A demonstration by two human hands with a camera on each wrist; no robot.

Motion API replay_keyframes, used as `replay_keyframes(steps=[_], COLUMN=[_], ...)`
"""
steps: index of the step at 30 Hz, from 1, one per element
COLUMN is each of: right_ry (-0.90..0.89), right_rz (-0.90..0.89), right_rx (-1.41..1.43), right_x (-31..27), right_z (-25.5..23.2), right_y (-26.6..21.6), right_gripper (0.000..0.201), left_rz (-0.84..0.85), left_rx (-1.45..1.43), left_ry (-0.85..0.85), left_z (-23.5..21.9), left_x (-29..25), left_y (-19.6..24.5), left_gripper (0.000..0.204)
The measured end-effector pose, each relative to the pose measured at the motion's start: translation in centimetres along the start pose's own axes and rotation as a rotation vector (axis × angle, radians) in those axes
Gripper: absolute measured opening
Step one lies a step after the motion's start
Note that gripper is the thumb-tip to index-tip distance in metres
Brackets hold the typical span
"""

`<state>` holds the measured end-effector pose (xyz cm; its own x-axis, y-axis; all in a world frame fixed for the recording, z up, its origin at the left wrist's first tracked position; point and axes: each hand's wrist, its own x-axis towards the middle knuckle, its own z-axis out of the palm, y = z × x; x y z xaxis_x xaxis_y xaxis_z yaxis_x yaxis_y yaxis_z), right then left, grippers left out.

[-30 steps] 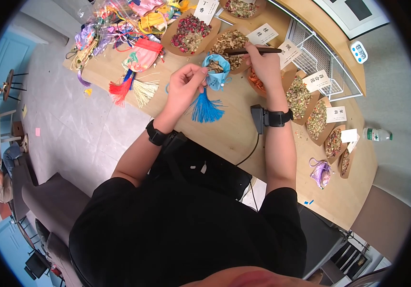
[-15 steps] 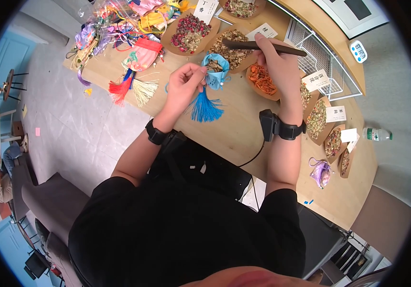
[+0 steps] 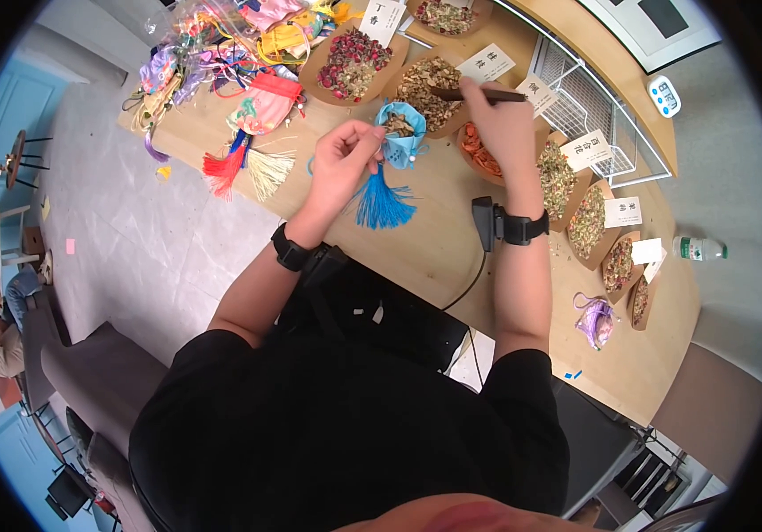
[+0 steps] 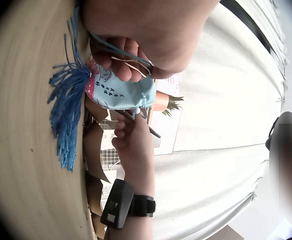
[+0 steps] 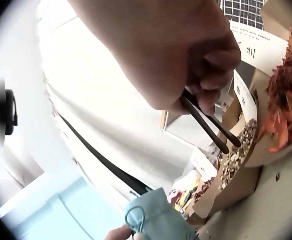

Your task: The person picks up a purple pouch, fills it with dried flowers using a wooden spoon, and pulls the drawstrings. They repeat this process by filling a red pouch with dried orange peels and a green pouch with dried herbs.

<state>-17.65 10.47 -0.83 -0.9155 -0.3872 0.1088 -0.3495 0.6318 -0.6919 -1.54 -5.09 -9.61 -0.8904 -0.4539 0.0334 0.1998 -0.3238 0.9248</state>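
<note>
In the head view my left hand [image 3: 345, 155] pinches the edge of a light blue sachet pouch [image 3: 405, 149]. Its mouth is spread, with brown dried pieces inside, and a blue tassel [image 3: 384, 202] hangs below. Dark tweezers [image 5: 204, 125] are gripped in my right hand [image 3: 502, 133]. Their two tips stand slightly apart, right at the chopped brown herbs [image 3: 421, 82] in a paper tray behind the pouch. Beside that tray, partly under my right hand, is a tray of orange dried petals [image 3: 479, 152]. Cords from the pouch cross my left fingers in the left wrist view.
More paper trays of dried flowers, with a rosebud tray [image 3: 354, 62] at the left, line the table's far edge with name cards. Finished-looking sachets [image 3: 266, 99] pile up at the back left. A purple pouch [image 3: 596, 321] lies at the right. A wire basket [image 3: 581, 120] stands behind.
My right hand lifted the tweezers away from the brown herbs toward the right, then brought them back to that tray. The left hand and the pouch have stayed in place.
</note>
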Motion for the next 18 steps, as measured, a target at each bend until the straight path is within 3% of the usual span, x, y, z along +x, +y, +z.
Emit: replay_keyframes(steps=[3,8,13,18], right_ry=[0.127,-0.015,-0.110,-0.074], right_rz=[0.062,0.064,0.049,0.023], right_rx=[-0.072,0.115,0.263,0.308], right_x=[1.4,2.4,1.8,1.8], right_z=[-1.1,0.1,2.1,2.9], right_y=[2.1,4.2,3.1,3.4], right_gripper=[0.050,0.045,0.043,0.042], left_rz=[-0.001,0.000,-0.018,-0.015], left_rx=[-0.003,-0.008,0.019,0.039], left_ry=[0.002,-0.004,-0.015,-0.017], left_z=[0.1,0.0,0.0,0.0], left_x=[-0.1,0.0,0.0,0.0], left_y=[0.1,0.0,0.2,0.2], left_gripper=[0.016,0.017,0.014,0.014])
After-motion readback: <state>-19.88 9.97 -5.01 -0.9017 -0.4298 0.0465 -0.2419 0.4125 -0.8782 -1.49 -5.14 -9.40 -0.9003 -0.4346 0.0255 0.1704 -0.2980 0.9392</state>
